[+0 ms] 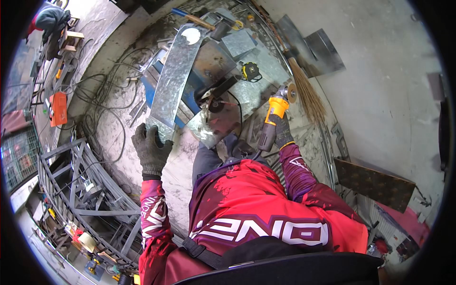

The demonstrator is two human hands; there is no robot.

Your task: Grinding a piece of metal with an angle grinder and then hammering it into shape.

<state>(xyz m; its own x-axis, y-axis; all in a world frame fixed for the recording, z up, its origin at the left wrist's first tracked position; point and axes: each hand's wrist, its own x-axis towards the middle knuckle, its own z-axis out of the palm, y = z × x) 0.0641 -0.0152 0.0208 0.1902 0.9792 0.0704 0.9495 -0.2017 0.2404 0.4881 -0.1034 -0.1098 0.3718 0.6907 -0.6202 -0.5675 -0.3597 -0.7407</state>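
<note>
My right hand (283,131), in a dark grey glove, is wrapped round the body of a yellow and grey angle grinder (277,107). Its disc (291,93) points up and away from me. At the near end of a long galvanized sheet metal strip (172,78) is my gloved left hand (153,151), fingers and thumb spread; the fingertips are at the strip's edge, and I cannot tell how firmly they touch. The strip slants across blue and rusty metal pieces (209,64). A second dark tool with a disc (216,105) lies right of the strip, partly in shadow.
A tape measure (250,71) and a hammer (221,29) lie among the sheets. Beyond the grinder is a straw broom (306,88). Cables (102,104) loop across the floor at left, above a grey metal frame (88,185). A person (51,23) works at far left.
</note>
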